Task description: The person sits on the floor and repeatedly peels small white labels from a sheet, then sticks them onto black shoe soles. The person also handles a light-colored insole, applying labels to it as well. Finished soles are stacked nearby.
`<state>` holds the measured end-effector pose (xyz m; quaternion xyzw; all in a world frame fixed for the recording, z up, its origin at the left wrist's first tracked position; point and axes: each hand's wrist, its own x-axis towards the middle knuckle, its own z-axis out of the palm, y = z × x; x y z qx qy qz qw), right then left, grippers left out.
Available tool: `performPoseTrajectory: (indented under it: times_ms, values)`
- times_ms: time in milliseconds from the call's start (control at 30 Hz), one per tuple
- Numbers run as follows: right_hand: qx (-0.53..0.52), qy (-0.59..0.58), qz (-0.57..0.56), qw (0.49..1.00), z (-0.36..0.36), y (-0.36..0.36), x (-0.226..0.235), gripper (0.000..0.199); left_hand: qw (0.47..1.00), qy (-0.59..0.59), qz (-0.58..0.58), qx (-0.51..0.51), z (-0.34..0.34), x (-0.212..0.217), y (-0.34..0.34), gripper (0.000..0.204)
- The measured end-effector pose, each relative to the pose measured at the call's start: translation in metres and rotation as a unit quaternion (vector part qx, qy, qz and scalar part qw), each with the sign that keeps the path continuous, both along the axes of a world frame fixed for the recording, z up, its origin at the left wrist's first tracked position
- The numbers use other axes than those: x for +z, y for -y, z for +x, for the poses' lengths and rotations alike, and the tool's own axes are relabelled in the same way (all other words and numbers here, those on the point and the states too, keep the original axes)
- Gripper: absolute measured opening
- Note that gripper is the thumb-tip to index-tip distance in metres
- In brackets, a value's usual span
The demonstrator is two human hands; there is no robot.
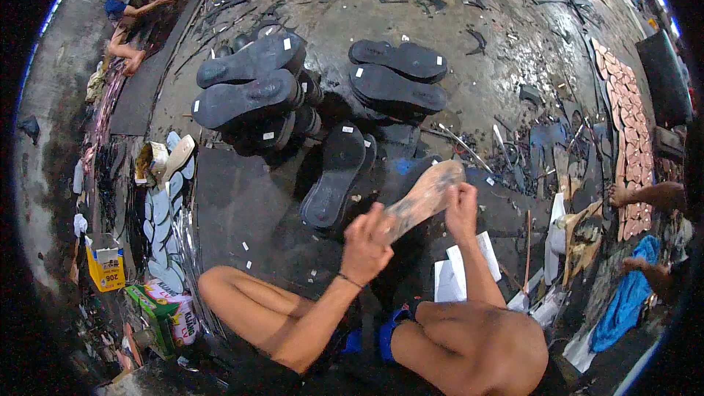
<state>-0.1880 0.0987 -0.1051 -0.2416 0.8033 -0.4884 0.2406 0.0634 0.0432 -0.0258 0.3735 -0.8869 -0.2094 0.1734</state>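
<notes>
Two hands share one piece: we hold a tan, mottled sole (pixel 425 198) up over the dark floor (pixel 242 205), just in front of our folded knees. Our left hand (pixel 367 238) is closed around its near end, fingers curled tight, and our right hand (pixel 460 209) pinches the far end between thumb and fingers, so the sole spans the gap between them, tilted up to the right.

Beyond it, toward the far side of the floor, dark soles already sit in heaps: a stack of black soles (pixel 253 92) to the left, a pair of black soles (pixel 397 73) to the right, and a single black sole (pixel 334 176) lying nearest our hands. We judge those as handled pieces, with the tan one now in work.

At the left edge of the floor a row of pale insoles (pixel 165 227) lies fanned out, and at the right edge a long strip of pinkish cut-outs (pixel 631 125); these look like stock left to go. Sheets of white paper (pixel 455 275) lie by our right knee.
</notes>
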Motion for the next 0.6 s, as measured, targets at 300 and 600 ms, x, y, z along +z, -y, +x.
performPoseTrajectory:
  times_ms: [300, 600]
  values:
    - [0.075, -0.304, 0.222, 0.923, -0.019, -0.001, 0.039, 0.059, 0.973, 0.115, 0.108, 0.167, 0.044, 0.022, 0.097, 0.081]
    - [0.109, 0.259, 0.021, 0.959, 0.076, 0.049, 0.075, 0.077, 0.973, -0.075, 0.213, 0.038, -0.030, 0.049, 0.045, 0.088]
